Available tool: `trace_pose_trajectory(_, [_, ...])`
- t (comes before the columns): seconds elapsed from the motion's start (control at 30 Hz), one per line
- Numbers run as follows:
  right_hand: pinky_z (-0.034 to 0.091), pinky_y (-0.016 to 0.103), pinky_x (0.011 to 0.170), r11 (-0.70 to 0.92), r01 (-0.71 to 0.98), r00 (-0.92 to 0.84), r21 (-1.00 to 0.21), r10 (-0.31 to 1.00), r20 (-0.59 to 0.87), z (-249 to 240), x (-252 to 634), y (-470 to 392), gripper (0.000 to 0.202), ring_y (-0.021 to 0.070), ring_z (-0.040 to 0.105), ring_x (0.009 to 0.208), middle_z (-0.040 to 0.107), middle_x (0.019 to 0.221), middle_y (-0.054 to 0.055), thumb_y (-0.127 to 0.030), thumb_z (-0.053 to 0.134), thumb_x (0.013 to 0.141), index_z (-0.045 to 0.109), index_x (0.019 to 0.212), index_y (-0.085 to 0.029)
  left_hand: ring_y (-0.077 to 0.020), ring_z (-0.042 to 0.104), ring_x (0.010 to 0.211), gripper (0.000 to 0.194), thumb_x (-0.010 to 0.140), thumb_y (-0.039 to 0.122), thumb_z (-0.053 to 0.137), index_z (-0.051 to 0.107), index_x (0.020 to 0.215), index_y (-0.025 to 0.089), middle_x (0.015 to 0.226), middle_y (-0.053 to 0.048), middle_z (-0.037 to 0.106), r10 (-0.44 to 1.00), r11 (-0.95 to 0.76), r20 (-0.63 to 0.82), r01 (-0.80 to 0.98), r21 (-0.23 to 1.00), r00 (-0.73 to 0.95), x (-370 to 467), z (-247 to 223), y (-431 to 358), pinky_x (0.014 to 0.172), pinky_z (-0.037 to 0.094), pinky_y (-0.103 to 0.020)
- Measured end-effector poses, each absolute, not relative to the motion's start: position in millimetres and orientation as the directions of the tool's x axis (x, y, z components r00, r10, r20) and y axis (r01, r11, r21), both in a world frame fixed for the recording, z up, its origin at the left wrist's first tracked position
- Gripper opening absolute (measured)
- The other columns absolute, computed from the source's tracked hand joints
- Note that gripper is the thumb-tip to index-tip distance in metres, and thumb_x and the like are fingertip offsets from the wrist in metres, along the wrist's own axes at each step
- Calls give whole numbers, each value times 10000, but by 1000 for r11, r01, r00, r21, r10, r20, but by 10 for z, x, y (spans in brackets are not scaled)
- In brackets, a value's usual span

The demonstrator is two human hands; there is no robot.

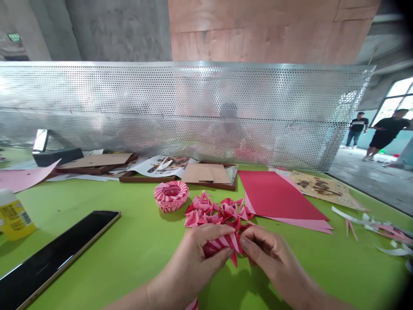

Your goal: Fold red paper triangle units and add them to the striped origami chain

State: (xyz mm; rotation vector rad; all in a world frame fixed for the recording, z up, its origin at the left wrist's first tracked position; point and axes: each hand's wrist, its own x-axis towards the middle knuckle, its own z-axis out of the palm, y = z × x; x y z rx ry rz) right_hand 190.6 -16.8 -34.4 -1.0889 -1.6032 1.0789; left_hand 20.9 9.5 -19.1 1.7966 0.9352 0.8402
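My left hand (206, 249) is wrapped round a striped pink and red folded-paper piece (222, 244), low in the middle of the view. At its right end, my right hand (266, 254) pinches a pointed tip of the folded paper; its fingertips are partly hidden. Just beyond both hands lies a pile of folded pink and red paper pieces (206, 208). A round woven paper basket (171, 196) in pink and white stands to the left of the pile.
Red and pink sheets (280, 193) lie right of the pile, with paper scraps (383, 230) farther right. A large phone (61, 254) and a yellow glue bottle (16, 215) are at left. Frames and cardboard (206, 173) line the perforated metal screen (193, 112). Two people stand far right.
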Motion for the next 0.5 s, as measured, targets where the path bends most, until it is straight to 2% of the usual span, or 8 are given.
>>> trace_pose_trajectory(0.13, [230, 219, 461, 247, 155, -230, -957, 951, 208, -376, 1913, -159, 319, 104, 306, 519, 363, 562, -48, -374, 478, 880, 479, 636, -169, -152, 599, 791, 315, 757, 141, 577, 649, 1044, 249, 878, -6, 677, 844, -366, 212, 238, 900, 492, 200, -199, 82, 714, 461, -222])
trace_pose_trajectory(0.5, [249, 208, 451, 260, 146, -238, -955, 946, 221, -390, 1909, -154, 332, 100, 319, 510, 373, 549, -49, -391, 491, 877, 493, 633, -165, -156, 601, 788, 305, 757, 141, 568, 648, 1041, 219, 882, -24, 676, 843, -375, 214, 254, 892, 494, 216, -236, 79, 716, 464, -231])
